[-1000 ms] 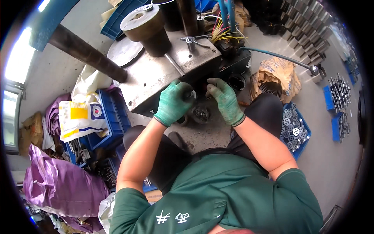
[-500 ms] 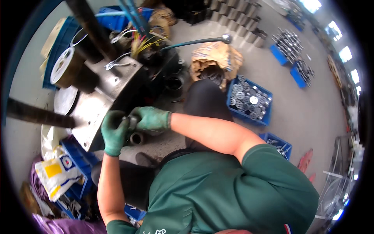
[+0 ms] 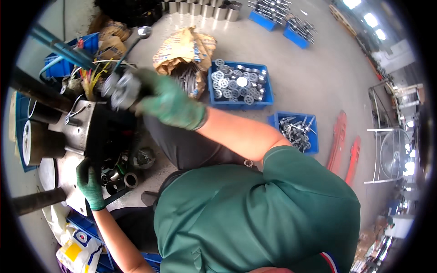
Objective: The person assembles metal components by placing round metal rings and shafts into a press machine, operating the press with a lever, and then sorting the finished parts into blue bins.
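Note:
My right hand [image 3: 170,100], in a green work glove, is raised over the right side of the machine. It grips a round grey metal part [image 3: 125,91] with openings in its face, smeared by motion. A second roundish grey shape [image 3: 110,85] shows just beside it, too blurred to name. Resting at the near edge of the steel machine plate [image 3: 68,184] is my left hand [image 3: 91,186], also gloved in green, its fingers stretched out and nothing seen in them. Below the plate's edge, close to that hand, lie short metal rings [image 3: 131,180].
Blue crates hold spoked metal discs [image 3: 241,82] and shafted parts [image 3: 298,132]. An open paper sack [image 3: 184,50] contains thin dark metal pieces. A ball-ended lever [image 3: 144,32] rises beside the machine. Red pallet-jack-like forks [image 3: 337,141] lie at the right; metal cylinders [image 3: 218,11] stand behind.
My hands have separated. The right has swung up and forward with the metal part; the left has moved onto the plate's edge. The whole view has turned toward the right.

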A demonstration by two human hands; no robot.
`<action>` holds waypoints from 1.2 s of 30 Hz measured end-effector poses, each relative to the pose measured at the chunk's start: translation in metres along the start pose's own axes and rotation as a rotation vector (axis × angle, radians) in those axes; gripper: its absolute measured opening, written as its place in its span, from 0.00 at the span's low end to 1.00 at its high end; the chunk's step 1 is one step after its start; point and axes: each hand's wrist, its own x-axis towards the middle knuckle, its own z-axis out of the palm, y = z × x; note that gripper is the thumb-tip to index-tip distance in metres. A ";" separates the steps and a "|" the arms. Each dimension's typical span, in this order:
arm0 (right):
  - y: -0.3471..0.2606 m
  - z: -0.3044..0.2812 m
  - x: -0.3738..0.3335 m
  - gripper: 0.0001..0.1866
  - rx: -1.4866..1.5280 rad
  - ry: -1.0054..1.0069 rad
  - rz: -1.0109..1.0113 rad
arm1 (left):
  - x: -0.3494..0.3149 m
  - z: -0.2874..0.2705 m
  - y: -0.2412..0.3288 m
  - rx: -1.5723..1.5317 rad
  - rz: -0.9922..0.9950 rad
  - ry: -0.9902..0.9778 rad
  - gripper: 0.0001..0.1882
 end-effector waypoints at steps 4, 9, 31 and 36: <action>0.016 -0.099 -0.052 0.30 0.027 0.358 0.011 | -0.002 0.017 0.045 0.170 0.015 -0.192 0.13; 0.100 -0.233 -0.185 0.17 0.124 1.025 0.443 | -0.005 0.038 0.064 0.203 -0.073 -0.377 0.13; 0.050 -0.420 -0.433 0.25 -1.299 1.624 0.652 | -0.020 0.058 0.058 0.229 -0.083 -0.465 0.07; 0.072 -0.361 -0.270 0.27 -1.352 1.128 0.241 | -0.020 0.028 0.041 0.348 -0.016 -0.130 0.06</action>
